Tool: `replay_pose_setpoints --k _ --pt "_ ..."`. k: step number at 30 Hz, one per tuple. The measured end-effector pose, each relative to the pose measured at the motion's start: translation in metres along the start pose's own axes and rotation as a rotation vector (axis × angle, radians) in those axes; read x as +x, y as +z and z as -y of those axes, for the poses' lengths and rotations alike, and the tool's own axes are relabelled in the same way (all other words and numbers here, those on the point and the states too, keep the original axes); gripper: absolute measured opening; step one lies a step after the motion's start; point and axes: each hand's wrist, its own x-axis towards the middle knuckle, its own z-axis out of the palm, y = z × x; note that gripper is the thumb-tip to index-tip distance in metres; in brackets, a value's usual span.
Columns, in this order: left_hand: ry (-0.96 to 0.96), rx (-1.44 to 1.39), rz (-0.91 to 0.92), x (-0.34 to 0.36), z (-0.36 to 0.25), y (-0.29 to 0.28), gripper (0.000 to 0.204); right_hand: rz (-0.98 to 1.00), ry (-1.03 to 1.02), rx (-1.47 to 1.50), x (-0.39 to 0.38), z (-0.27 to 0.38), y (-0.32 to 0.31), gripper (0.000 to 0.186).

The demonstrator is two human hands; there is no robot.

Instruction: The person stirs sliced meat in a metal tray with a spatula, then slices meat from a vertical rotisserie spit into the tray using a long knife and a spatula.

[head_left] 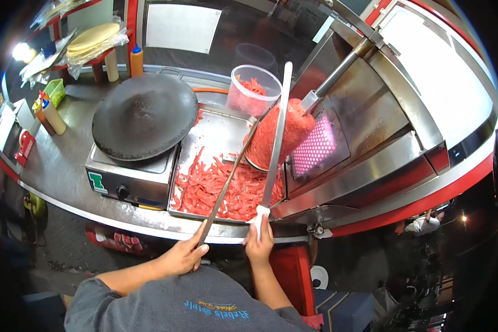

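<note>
My right hand (259,243) is closed round the white handle of a long knife (279,138), whose blade points up and away. In my left hand (183,255) is the lower end of a long, thin dark rod (227,185) that looks like a sharpening steel. The rod slants up to the right toward the blade; whether they touch I cannot tell. Just behind both stands a tilted cone of red meat (300,124) on a metal spit (340,69). Below it, a metal tray (221,124) holds many red meat strips (205,191).
A round black griddle (144,119) sits on a steel burner (133,177) left of the tray. Behind the tray is a clear tub (232,99) with meat strips. A glowing heater panel (315,145) is right of the cone. Sauce bottles (52,116) and stacked tortillas (93,37) are at left.
</note>
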Motion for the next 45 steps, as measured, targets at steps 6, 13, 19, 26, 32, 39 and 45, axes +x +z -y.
replay_pose_setpoints --k 6,13,19,26,32,39,45 --pt "0.049 -0.04 -0.025 0.012 -0.001 0.005 0.078 0.056 0.009 -0.038 -0.115 -0.019 -0.016 0.064" --pt "0.066 -0.015 -0.068 0.028 0.009 0.007 0.081 0.047 -0.087 -0.217 -0.024 -0.009 -0.001 0.057" --pt "0.094 -0.021 -0.085 0.04 -0.003 0.007 0.081 0.075 -0.072 -0.296 -0.135 -0.028 -0.032 0.055" --pt "0.113 -0.098 -0.121 0.054 0.007 0.017 0.079 0.071 -0.07 -0.313 -0.011 0.025 -0.007 0.048" --pt "0.149 -0.309 -0.063 0.073 -0.002 0.004 0.073 0.063 -0.037 -0.305 -0.121 0.007 -0.036 0.05" --pt "0.142 -0.89 0.082 0.093 -0.008 0.0 0.052 0.176 0.037 -0.256 0.009 0.045 -0.001 0.053" --pt "0.115 -0.957 0.137 0.073 0.004 -0.006 0.026 0.232 0.563 0.389 -0.101 0.038 -0.022 0.062"
